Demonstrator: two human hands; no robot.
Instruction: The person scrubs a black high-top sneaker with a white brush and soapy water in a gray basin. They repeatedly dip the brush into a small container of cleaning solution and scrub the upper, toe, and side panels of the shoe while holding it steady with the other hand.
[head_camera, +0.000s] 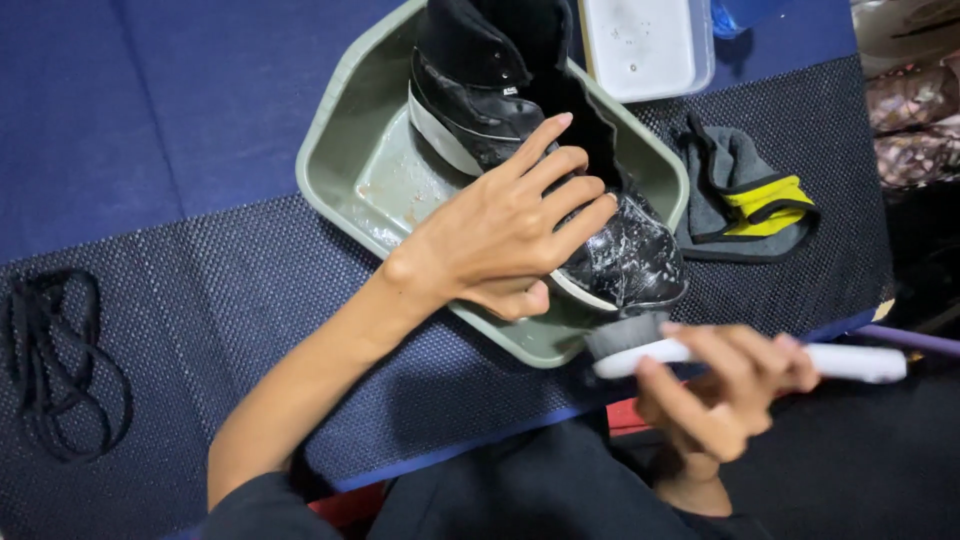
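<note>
L hand (510, 235) reaches in from lower left, forearm running diagonally across the mat, palm down on a black high-top shoe (540, 150). Fingers spread and laid flat over the shoe's mid/upper part, thumb tucked under near the sole edge, so it grips the shoe rather than hanging open. Shoe sits tilted in a grey-green plastic basin (345, 150), toe pointing toward lower right and poking over the basin's near rim; toe cap looks wet w/ foam specks. Some suds on basin floor too.

R hand (725, 385) low at the frame's right, closed around the white handle of a brush (750, 355); handle runs roughly horizontal, grey bristle head at its left end, just below the shoe toe, touching or nearly so; can't tell which.

Around: black laces (60, 360) lying loose on the dark dotted mat (250, 300), well apart to the left. Grey cloth w/ yellow band (745, 195) just right of basin. White rectangular container (645, 45) beyond the basin, top edge. Blue table surface (150, 100) behind mat. Basin rim sits between brush and most of the shoe.
</note>
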